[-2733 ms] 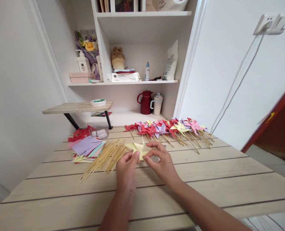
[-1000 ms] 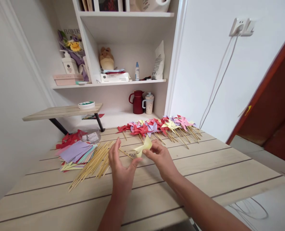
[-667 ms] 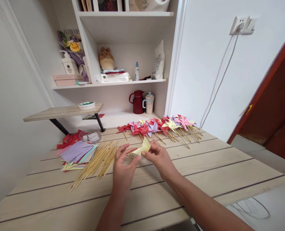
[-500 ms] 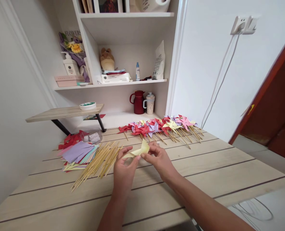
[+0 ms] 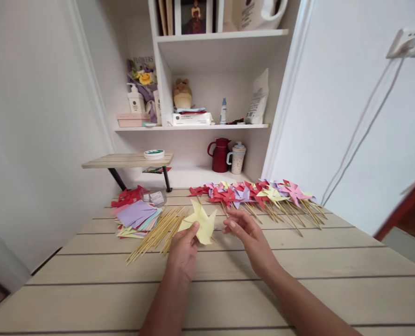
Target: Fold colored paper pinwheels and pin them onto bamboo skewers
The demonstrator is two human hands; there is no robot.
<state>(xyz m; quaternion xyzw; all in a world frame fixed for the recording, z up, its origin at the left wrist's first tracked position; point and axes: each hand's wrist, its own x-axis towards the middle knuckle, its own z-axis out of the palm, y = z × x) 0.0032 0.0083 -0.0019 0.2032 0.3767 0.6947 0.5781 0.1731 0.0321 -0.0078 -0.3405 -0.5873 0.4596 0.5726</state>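
**Operator:** Where is the yellow pinwheel [image 5: 202, 224]?

**Guide:** You hold it just right of the stick pile [image 5: 156, 229], over the counter [image 5: 315, 270], with its face turned up toward you.

**Operator:** What is the state of the fingers?

**Guide:** Your left hand [image 5: 184, 249] is at the near right end of the stick pile. Its fingers are pinched together on the pinwheel's lower left edge. Your right hand [image 5: 251, 235] is farther right of the stick pile, beyond the pinwheel. Its fingers are spread apart and grip nothing. The tips are just beside the pinwheel, not touching it.

**Operator:** What else lies on the counter?

**Guide:** A stack of coloured paper squares [image 5: 135, 217] lies left of the stick pile, against it. A row of finished pinwheels [image 5: 259, 193] lies behind and to the right of the stick pile. They are red, purple, pink and yellow.
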